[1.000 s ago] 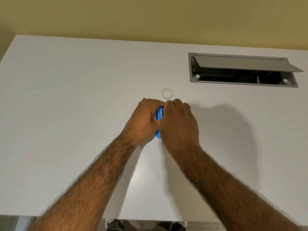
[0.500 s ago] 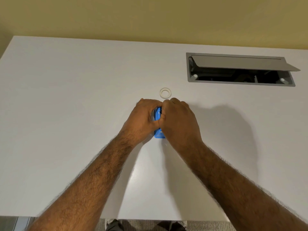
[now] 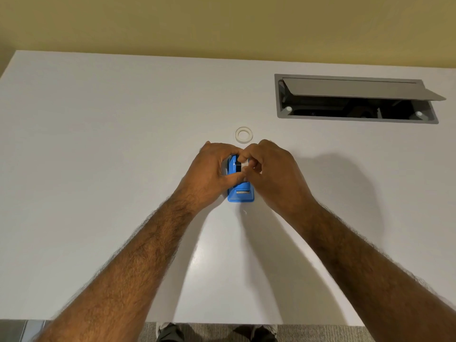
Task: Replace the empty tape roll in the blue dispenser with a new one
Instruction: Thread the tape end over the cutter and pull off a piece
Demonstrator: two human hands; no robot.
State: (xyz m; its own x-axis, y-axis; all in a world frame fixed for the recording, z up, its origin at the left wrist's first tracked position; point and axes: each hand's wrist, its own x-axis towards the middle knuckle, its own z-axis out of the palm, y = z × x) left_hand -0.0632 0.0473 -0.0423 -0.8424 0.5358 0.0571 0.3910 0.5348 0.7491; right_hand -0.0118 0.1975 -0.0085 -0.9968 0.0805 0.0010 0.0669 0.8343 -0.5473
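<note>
No text, label, brand, number or sign can be read anywhere in the view: the blue dispenser (image 3: pixel 240 192) between the fingers shows only plain plastic, and the white tape ring (image 3: pixel 243 135) just beyond the fingertips bears no print that can be made out

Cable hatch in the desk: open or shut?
Open. The grey flap of the cable hatch is tilted up, exposing the dark cavity beneath.

Single head view, steeply downward over the table (image 3: pixel 98 169).
</note>
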